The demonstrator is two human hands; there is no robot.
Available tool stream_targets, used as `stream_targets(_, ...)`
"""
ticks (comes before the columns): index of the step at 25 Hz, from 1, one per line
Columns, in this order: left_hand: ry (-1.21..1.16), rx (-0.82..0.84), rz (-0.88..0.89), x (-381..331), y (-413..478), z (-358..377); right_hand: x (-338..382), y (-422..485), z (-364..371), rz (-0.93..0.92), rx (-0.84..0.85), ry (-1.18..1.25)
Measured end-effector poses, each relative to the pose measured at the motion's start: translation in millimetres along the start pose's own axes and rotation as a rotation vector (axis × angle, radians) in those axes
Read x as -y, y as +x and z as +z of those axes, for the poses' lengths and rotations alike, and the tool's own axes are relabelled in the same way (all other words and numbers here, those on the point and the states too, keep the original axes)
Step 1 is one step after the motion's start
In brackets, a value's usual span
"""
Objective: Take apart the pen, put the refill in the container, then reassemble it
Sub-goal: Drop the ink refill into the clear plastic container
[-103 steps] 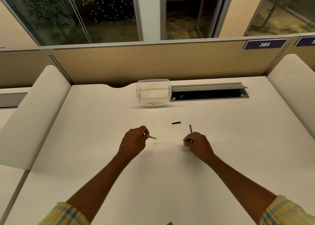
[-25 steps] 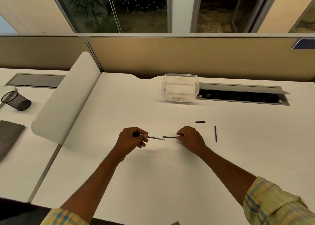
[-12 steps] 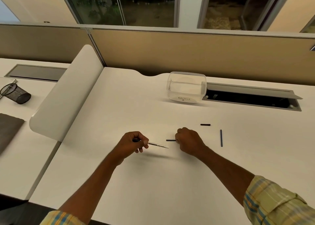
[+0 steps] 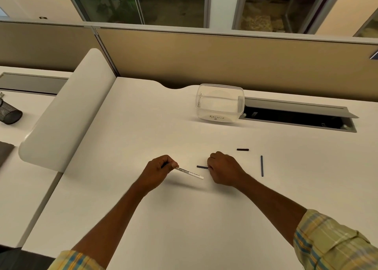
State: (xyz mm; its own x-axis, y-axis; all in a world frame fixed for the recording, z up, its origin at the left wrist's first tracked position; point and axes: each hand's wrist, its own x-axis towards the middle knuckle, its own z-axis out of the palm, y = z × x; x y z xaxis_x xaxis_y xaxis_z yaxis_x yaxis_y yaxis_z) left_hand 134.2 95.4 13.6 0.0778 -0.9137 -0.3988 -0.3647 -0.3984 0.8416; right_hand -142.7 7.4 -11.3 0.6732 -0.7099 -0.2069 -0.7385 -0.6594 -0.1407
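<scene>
My left hand grips a white pen barrel with black print, its free end pointing right and slightly toward me. My right hand is closed on a short dark pen piece that sticks out to the left toward the barrel; a small gap separates them. A thin dark refill lies on the white desk to the right of my right hand. A short black cap piece lies just beyond it. The clear plastic container, marked with handwriting, stands at the back of the desk.
An open cable tray with a raised grey lid sits right of the container. A white curved divider borders the desk on the left. A black mesh cup stands on the neighbouring desk. A tan partition runs along the back.
My right hand set the refill down at the right and picked up a short dark piece, bringing it near the barrel. The view has shifted left and closer.
</scene>
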Motion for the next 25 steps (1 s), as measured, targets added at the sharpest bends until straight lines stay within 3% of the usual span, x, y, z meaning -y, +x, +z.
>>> stream_targets(16,-0.253,0.035,-0.046,5,24,14,-83,70,-88,0.374,-0.314,0.415)
stream_targets(25,-0.365,-0.014,-0.073,8,51,28,-134,163,-117,0.507,-0.194,0.432)
